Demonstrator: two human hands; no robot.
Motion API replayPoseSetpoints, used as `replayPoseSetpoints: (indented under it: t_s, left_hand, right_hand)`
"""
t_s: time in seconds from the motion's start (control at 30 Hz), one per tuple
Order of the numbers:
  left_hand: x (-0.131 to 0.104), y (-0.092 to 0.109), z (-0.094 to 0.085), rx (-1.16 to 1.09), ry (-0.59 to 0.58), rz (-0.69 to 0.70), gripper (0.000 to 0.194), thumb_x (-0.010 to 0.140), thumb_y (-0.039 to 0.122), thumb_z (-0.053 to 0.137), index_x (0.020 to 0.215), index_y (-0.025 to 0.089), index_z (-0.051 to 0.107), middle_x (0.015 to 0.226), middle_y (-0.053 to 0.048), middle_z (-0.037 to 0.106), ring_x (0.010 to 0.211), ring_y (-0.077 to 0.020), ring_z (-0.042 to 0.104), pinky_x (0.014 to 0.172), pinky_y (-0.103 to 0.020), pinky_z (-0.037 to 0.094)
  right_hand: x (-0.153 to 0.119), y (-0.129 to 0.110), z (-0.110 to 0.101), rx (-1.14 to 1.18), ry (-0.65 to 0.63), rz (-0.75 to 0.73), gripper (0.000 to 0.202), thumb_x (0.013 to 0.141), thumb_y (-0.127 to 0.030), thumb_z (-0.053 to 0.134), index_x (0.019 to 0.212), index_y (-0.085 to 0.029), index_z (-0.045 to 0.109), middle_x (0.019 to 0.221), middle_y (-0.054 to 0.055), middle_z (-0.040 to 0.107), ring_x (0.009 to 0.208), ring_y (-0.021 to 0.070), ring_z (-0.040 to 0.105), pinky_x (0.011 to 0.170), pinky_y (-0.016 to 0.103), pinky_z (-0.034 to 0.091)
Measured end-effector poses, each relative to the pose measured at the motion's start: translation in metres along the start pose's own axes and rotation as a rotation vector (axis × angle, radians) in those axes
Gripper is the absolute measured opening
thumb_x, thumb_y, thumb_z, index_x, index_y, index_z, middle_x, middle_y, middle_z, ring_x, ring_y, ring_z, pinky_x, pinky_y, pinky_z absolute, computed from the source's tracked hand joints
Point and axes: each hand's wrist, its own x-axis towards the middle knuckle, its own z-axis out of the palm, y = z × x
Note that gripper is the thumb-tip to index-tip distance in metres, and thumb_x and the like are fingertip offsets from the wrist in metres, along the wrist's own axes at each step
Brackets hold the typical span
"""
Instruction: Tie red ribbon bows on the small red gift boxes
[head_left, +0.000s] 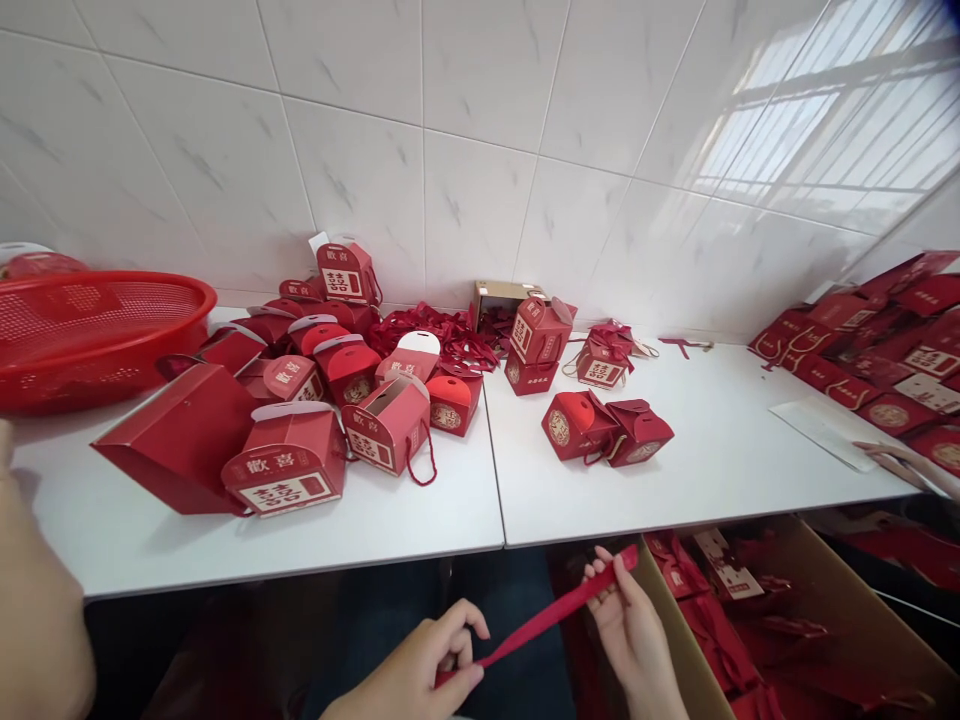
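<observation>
Stretched between my two hands is a red ribbon (546, 614), held in front of the table's near edge. My left hand (424, 660) pinches its lower end between thumb and fingers. Higher up and to the right, my right hand (626, 625) grips the other end, with a short tip of ribbon sticking out past the thumb. Beyond my hands on the table stand small red gift boxes, such as a box with a cord handle (386, 425) and a pair of boxes (637, 432) lying side by side.
A red plastic basket (97, 380) stands at the left. Red ribbons (442, 335) are heaped near the wall beside a cardboard box (506, 290). At lower right is a carton (679, 650) of flat red packaging. Another person's arm (37, 600) shows at left, a hand (907, 465) at right.
</observation>
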Motion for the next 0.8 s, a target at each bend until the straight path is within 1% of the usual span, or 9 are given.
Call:
replayPoseSetpoints:
  t_s: [0.07, 0.13, 0.23, 0.27, 0.37, 0.5, 0.6, 0.67, 0.8]
  left_hand:
    - [0.002, 0.005, -0.002, 0.004, -0.025, -0.024, 0.012, 0.088, 0.026, 0.043, 0.097, 0.024, 0.05, 0.068, 0.006, 0.053, 0.066, -0.0114, 0.047, 0.073, -0.025, 0.04]
    - [0.007, 0.005, -0.002, 0.044, -0.018, -0.034, 0.011, 0.087, 0.026, 0.043, 0.087, 0.023, 0.053, 0.071, 0.003, 0.058, 0.07, -0.0136, 0.052, 0.072, -0.026, 0.042]
    - [0.012, 0.001, 0.0, 0.162, 0.083, 0.054, 0.008, 0.082, 0.025, 0.053, 0.086, 0.024, 0.06, 0.101, -0.002, 0.062, 0.091, -0.0193, 0.055, 0.082, -0.031, 0.044]
    - [0.014, -0.001, 0.001, 0.18, 0.119, 0.096, 0.013, 0.081, 0.024, 0.056, 0.092, 0.027, 0.062, 0.113, -0.003, 0.059, 0.098, -0.021, 0.054, 0.087, -0.033, 0.043]
    - [0.014, -0.005, 0.002, 0.149, 0.159, 0.178, 0.027, 0.081, 0.022, 0.056, 0.106, 0.031, 0.06, 0.122, -0.004, 0.055, 0.105, -0.0211, 0.054, 0.093, -0.033, 0.043]
    - [0.011, -0.006, -0.003, 0.111, 0.199, 0.25, 0.02, 0.083, 0.02, 0.052, 0.1, 0.027, 0.06, 0.112, -0.005, 0.059, 0.095, -0.0172, 0.059, 0.089, -0.029, 0.047]
    - [0.01, -0.008, -0.01, 0.098, 0.264, 0.263, 0.018, 0.087, 0.022, 0.047, 0.1, 0.026, 0.059, 0.112, -0.006, 0.058, 0.1, -0.0172, 0.059, 0.091, -0.028, 0.046]
    - [0.01, -0.011, -0.014, 0.093, 0.311, 0.258, 0.019, 0.09, 0.023, 0.045, 0.104, 0.026, 0.057, 0.116, -0.007, 0.056, 0.106, -0.0177, 0.056, 0.094, -0.029, 0.045]
    - [0.017, -0.014, -0.022, 0.137, 0.474, 0.272, 0.02, 0.09, 0.025, 0.046, 0.108, 0.027, 0.055, 0.121, -0.008, 0.053, 0.114, -0.02, 0.052, 0.099, -0.035, 0.043]
  right_hand:
    - [0.011, -0.024, 0.01, -0.069, 0.005, -0.17, 0.022, 0.08, -0.042, 0.064, 0.088, -0.021, 0.068, 0.077, 0.001, 0.068, 0.076, 0.0184, 0.067, 0.079, 0.038, 0.055]
    - [0.032, -0.054, 0.029, -0.211, 0.039, -0.412, 0.028, 0.082, -0.045, 0.06, 0.088, -0.019, 0.067, 0.086, 0.004, 0.07, 0.084, 0.02, 0.066, 0.085, 0.04, 0.052]
    - [0.075, -0.098, 0.064, -0.69, 0.075, -0.804, 0.044, 0.088, -0.05, 0.042, 0.096, -0.014, 0.067, 0.103, 0.011, 0.068, 0.099, 0.0236, 0.062, 0.091, 0.042, 0.046]
    - [0.09, -0.108, 0.075, -0.752, 0.073, -0.837, 0.046, 0.088, -0.052, 0.041, 0.097, -0.015, 0.067, 0.108, 0.012, 0.067, 0.104, 0.0243, 0.06, 0.094, 0.042, 0.044]
    - [0.122, -0.124, 0.099, -0.88, 0.064, -0.867, 0.045, 0.083, -0.055, 0.044, 0.091, -0.017, 0.067, 0.116, 0.013, 0.064, 0.112, 0.0258, 0.055, 0.098, 0.041, 0.037]
    - [0.131, -0.114, 0.11, -0.988, 0.046, -0.804, 0.045, 0.083, -0.058, 0.041, 0.079, -0.019, 0.063, 0.106, 0.015, 0.069, 0.1, 0.0286, 0.06, 0.088, 0.042, 0.041]
    - [0.117, -0.101, 0.112, -1.009, 0.031, -0.765, 0.046, 0.086, -0.057, 0.036, 0.079, -0.019, 0.061, 0.104, 0.017, 0.069, 0.092, 0.0289, 0.062, 0.083, 0.041, 0.042]
    - [0.101, -0.094, 0.114, -1.011, -0.026, -0.74, 0.045, 0.086, -0.056, 0.037, 0.085, -0.019, 0.063, 0.102, 0.015, 0.07, 0.089, 0.0278, 0.063, 0.081, 0.04, 0.044]
    - [0.068, -0.081, 0.121, -0.924, -0.29, -0.624, 0.042, 0.085, -0.055, 0.045, 0.09, -0.019, 0.068, 0.093, 0.01, 0.072, 0.083, 0.0233, 0.065, 0.078, 0.035, 0.048]
